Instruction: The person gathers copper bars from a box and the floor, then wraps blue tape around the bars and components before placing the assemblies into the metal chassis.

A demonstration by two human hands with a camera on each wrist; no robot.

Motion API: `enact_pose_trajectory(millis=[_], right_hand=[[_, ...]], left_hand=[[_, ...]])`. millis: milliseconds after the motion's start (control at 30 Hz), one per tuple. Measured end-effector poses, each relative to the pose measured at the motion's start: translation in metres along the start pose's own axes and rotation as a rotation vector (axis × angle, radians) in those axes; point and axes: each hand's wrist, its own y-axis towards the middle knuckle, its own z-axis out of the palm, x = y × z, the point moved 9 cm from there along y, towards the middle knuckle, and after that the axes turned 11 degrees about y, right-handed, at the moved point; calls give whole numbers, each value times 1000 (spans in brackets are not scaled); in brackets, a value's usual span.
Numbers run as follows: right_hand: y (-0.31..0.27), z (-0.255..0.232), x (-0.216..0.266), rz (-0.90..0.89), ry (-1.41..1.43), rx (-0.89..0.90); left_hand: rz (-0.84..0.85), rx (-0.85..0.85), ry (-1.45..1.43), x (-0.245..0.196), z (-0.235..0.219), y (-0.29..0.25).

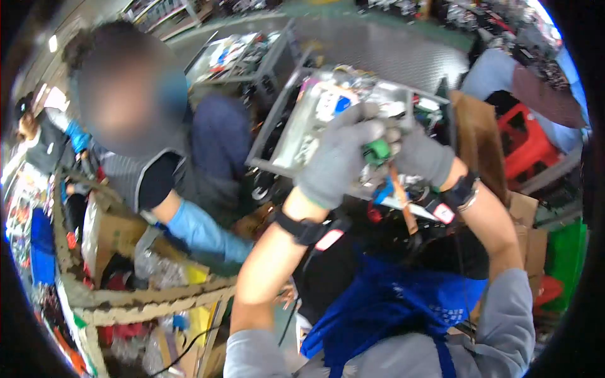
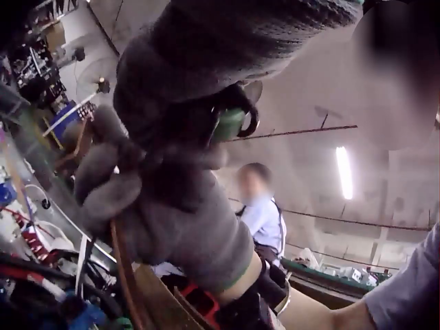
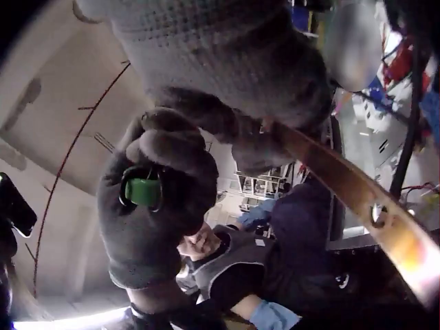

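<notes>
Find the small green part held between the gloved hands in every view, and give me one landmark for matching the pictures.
Head: the green part sits right of centre, where the left hand and right hand meet.
Left wrist: upper middle, under curled glove fingers.
Right wrist: left of centre, pinched in the left hand's fist.
Shared landmark: the orange-brown strap running below the hands, lower left and right in the wrist views.
</notes>
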Motion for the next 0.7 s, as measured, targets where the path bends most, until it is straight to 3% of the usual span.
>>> enact_pose_trajectory(millis=[33, 100, 200, 233, 267, 333, 367, 400, 433, 467, 500, 567, 633, 700], right_hand=[[-9, -8, -10, 96, 152, 50], [-19, -11, 26, 506, 1117, -23], [-37, -46, 37, 391, 1363, -239], [-43, -54, 27, 326, 1361, -296], [-49, -59, 15, 291, 1334, -406], [-52, -66, -8, 225, 1299, -591], [-49, -70, -2, 206, 1251, -605], [-53, -75, -9, 349, 951, -636], [-47, -83, 14, 345, 634, -567], [-41, -77, 25, 372, 565, -444], [-39, -72, 28, 356, 428, -397], [-26, -62, 47, 325, 466, -234], [-20, -55, 53, 302, 289, -82], [-21, -48, 48, 275, 246, -36]], left_hand=[[13, 12, -4, -1, 1, 1], [13, -77, 48, 2, -7, 3], [32, -195, 140, 16, -17, 24], [54, -210, 162, 23, -15, 33], [-65, -265, 198, 31, -8, 33], [0, -99, 49, 53, 19, 44], [244, -138, 356, 36, 32, 37], [345, -171, 453, 33, 42, 31], [444, -214, 549, 30, 54, 24], [437, -266, 423, 43, 50, 19], [611, -423, 731, 51, 55, 0], [479, -440, 508, 61, 52, -12], [272, -394, 38, 69, 56, -7], [378, -548, 97, 61, 50, -20]])
